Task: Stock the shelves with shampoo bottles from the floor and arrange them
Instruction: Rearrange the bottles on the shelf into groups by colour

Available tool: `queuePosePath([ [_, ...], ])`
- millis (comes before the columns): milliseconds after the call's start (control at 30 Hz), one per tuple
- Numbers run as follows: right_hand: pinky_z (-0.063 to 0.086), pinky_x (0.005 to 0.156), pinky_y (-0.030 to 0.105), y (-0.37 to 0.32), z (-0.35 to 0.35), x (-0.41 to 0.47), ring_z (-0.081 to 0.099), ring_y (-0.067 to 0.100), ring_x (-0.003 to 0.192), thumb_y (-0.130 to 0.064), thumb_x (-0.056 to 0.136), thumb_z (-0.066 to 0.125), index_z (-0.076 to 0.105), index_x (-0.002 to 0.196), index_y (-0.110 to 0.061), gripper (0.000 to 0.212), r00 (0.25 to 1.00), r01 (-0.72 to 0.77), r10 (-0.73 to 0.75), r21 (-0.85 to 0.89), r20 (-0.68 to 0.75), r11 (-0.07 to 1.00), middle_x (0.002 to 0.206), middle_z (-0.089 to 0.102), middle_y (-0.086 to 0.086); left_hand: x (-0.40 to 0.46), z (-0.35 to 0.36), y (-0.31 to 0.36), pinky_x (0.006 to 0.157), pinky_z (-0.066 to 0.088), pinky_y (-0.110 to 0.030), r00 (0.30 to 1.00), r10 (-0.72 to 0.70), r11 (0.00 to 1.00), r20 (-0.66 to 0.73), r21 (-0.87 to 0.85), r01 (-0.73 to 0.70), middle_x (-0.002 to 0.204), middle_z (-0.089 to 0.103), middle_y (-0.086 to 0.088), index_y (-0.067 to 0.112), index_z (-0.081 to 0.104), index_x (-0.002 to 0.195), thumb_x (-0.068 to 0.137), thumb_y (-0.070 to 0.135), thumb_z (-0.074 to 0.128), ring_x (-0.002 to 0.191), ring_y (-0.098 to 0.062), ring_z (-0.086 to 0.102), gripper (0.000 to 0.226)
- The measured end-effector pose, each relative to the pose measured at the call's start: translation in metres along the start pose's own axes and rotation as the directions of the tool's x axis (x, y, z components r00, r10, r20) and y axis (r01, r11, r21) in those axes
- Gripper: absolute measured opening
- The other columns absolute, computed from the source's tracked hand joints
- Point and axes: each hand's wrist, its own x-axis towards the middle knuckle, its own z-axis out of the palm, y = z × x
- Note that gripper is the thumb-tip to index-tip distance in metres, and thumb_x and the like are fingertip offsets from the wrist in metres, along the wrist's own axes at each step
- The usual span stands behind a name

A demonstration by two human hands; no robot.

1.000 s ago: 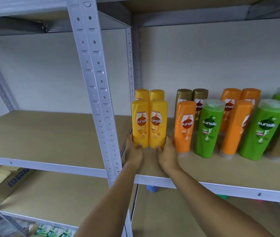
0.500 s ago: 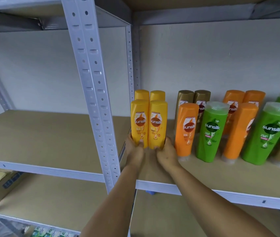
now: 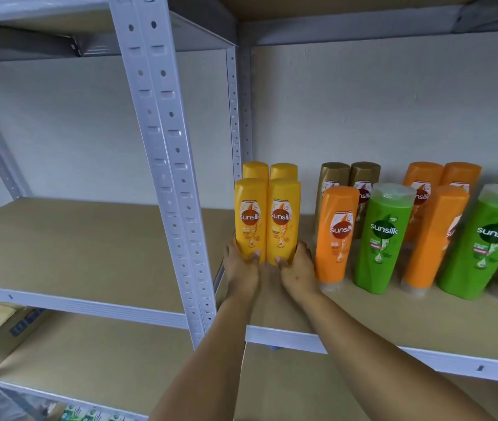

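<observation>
My left hand [image 3: 239,262] grips the left front yellow bottle [image 3: 250,218] at its base; my right hand [image 3: 298,267] grips its neighbour [image 3: 283,220]. Both stand upright on the shelf [image 3: 393,323], touching, beside an orange bottle [image 3: 335,235].
</observation>
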Motion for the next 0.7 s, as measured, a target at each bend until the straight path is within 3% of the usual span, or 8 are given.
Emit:
queuePosePath([
  [67, 0.042, 0.099, 0.039, -0.001, 0.0, -0.001, 0.051, 0.029, 0.122, -0.017, 0.092, 0.059, 0.042, 0.132, -0.011, 0.044, 1.0, 0.007, -0.008, 0.017, 0.016, 1.0, 0.132, 0.053, 0.011, -0.001, 0.001, 0.0, 0.088, 0.048, -0.03, 1.0, 0.002, 0.997, 0.019, -0.081, -0.001, 0.126, 0.05, 0.003, 0.02, 0.039, 0.135, 0.092, 0.027, 0.061, 0.11, -0.013, 0.052, 0.049],
  [167, 0.043, 0.102, 0.042, -0.003, 0.0, 0.0, 0.05, 0.029, 0.123, -0.016, 0.091, 0.06, 0.039, 0.135, -0.013, 0.049, 1.0, 0.012, -0.013, 0.041, 0.007, 0.999, 0.134, 0.052, 0.01, -0.001, 0.002, 0.0, 0.071, 0.051, -0.014, 0.999, 0.014, 0.985, 0.029, -0.171, -0.009, 0.124, 0.056, 0.005, 0.022, 0.04, 0.134, 0.093, 0.021, 0.06, 0.106, -0.009, 0.058, 0.046],
  [300, 0.044, 0.102, 0.042, -0.003, 0.0, 0.0, 0.05, 0.028, 0.123, -0.021, 0.09, 0.063, 0.037, 0.137, -0.015, 0.054, 1.0, 0.015, -0.015, 0.069, 0.01, 0.997, 0.136, 0.052, 0.009, 0.001, 0.005, 0.002, 0.063, 0.05, -0.008, 0.999, 0.013, 0.978, 0.034, -0.208, -0.006, 0.118, 0.058, 0.005, 0.016, 0.04, 0.132, 0.094, 0.011, 0.057, 0.097, -0.002, 0.059, 0.042],
  [367, 0.043, 0.102, 0.041, -0.002, 0.0, 0.001, 0.051, 0.028, 0.124, -0.024, 0.09, 0.063, 0.039, 0.136, -0.015, 0.053, 1.0, 0.02, -0.021, 0.062, 0.01, 0.998, 0.136, 0.052, 0.009, 0.005, 0.006, 0.0, 0.074, 0.052, -0.014, 1.0, 0.006, 0.988, 0.019, -0.157, -0.002, 0.123, 0.055, 0.001, 0.016, 0.04, 0.134, 0.093, 0.016, 0.059, 0.104, -0.006, 0.058, 0.046],
  [433, 0.042, 0.103, 0.042, -0.002, 0.0, 0.002, 0.051, 0.029, 0.124, -0.025, 0.09, 0.063, 0.041, 0.135, -0.015, 0.051, 1.0, 0.022, -0.022, 0.055, 0.006, 0.998, 0.135, 0.053, 0.009, 0.01, 0.006, -0.003, 0.091, 0.05, -0.035, 1.0, -0.02, 0.999, -0.011, -0.04, 0.02, 0.131, 0.049, -0.003, 0.018, 0.038, 0.136, 0.091, 0.024, 0.061, 0.117, -0.019, 0.052, 0.051],
  [467, 0.042, 0.103, 0.042, -0.002, 0.001, 0.003, 0.051, 0.029, 0.123, -0.026, 0.09, 0.063, 0.042, 0.135, -0.014, 0.051, 1.0, 0.025, -0.025, 0.051, 0.005, 0.998, 0.135, 0.053, 0.009, 0.012, 0.006, -0.002, 0.093, 0.049, -0.039, 0.999, -0.028, 1.0, -0.019, -0.013, 0.028, 0.132, 0.048, -0.004, 0.018, 0.038, 0.137, 0.091, 0.025, 0.061, 0.118, -0.021, 0.05, 0.052],
  [600, 0.042, 0.102, 0.041, -0.002, 0.002, 0.006, 0.051, 0.029, 0.123, -0.026, 0.091, 0.061, 0.041, 0.135, -0.013, 0.05, 0.999, 0.035, -0.035, 0.024, 0.004, 0.999, 0.135, 0.053, 0.01, 0.012, 0.005, 0.001, 0.063, 0.046, -0.008, 1.0, -0.01, 0.997, 0.008, -0.075, 0.011, 0.124, 0.051, 0.002, 0.015, 0.04, 0.135, 0.093, 0.02, 0.059, 0.105, -0.01, 0.052, 0.046],
  [700, 0.042, 0.102, 0.043, -0.003, 0.003, 0.009, 0.05, 0.03, 0.124, -0.025, 0.092, 0.06, 0.037, 0.136, -0.014, 0.051, 1.0, 0.017, -0.017, 0.021, -0.002, 1.0, 0.136, 0.051, 0.01, 0.015, 0.007, -0.003, 0.06, 0.046, -0.009, 0.999, -0.02, 0.989, 0.026, -0.146, 0.024, 0.12, 0.058, 0.003, 0.017, 0.043, 0.131, 0.093, 0.018, 0.059, 0.105, -0.014, 0.059, 0.041],
])
